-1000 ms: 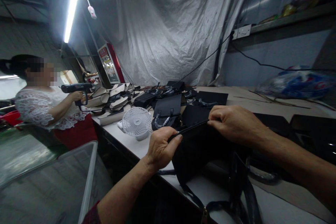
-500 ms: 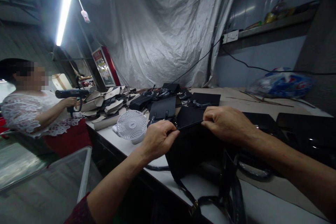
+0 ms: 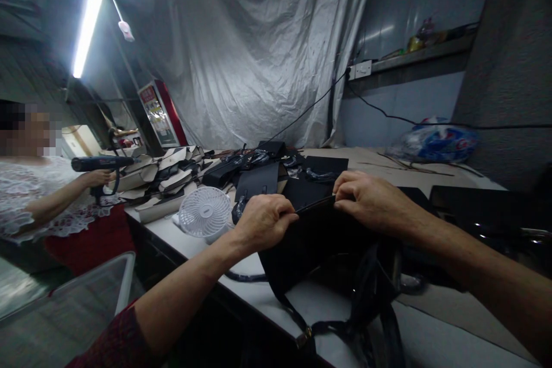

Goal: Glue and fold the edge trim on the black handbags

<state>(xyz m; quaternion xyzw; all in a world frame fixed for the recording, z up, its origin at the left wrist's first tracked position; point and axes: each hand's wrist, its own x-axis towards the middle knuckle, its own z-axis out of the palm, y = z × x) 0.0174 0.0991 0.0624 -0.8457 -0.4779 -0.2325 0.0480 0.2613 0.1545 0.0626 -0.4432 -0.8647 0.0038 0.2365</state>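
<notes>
A black handbag [image 3: 297, 259] stands tilted at the near edge of the table, its opening toward me and its straps hanging down. My left hand [image 3: 268, 219] pinches the upper edge of the bag between thumb and curled fingers. On the same edge, a short way to the right, my right hand [image 3: 364, 198] grips in a like pinch. A black strap [image 3: 302, 322] with a gold-coloured buckle lies over the white tabletop below. Dark shadow hides most of the bag's inside.
A white fan [image 3: 204, 211] stands left of my hands. Behind it are piled black bags [image 3: 259, 178] and cream-coloured pieces [image 3: 176, 175]. More black bags [image 3: 474, 213] lie at right. At far left a person holds a heat gun [image 3: 101, 165] beside a clear bin [image 3: 125, 284].
The whole view has shifted, so the surroundings sit further left. Both hands keep their pinch on the bag's edge, and the bag's opening now shows a little wider.
</notes>
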